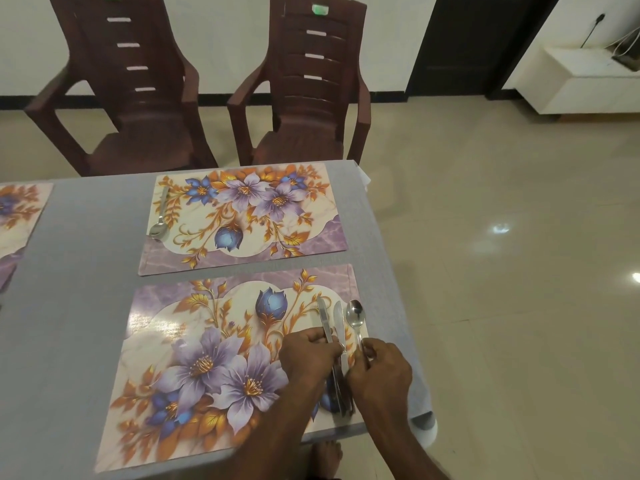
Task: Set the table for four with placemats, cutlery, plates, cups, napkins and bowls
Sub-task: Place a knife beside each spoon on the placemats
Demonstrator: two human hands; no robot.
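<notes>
Cutlery (341,327) is being laid out at the right edge of the near placemat (214,368), lower centre of the frame. Two knives are being pinched by the left hand (308,355), with more pieces apparently bunched beneath it, while a spoon's (355,315) handle is being pinched by the right hand (379,370). At centre frame, the far placemat (249,216) is carrying only one spoon (160,227) at its left edge; a third placemat (17,216) is showing at the left border. Plates, cups, napkins and bowls are nowhere being seen, so most of the setting is judged outstanding.
</notes>
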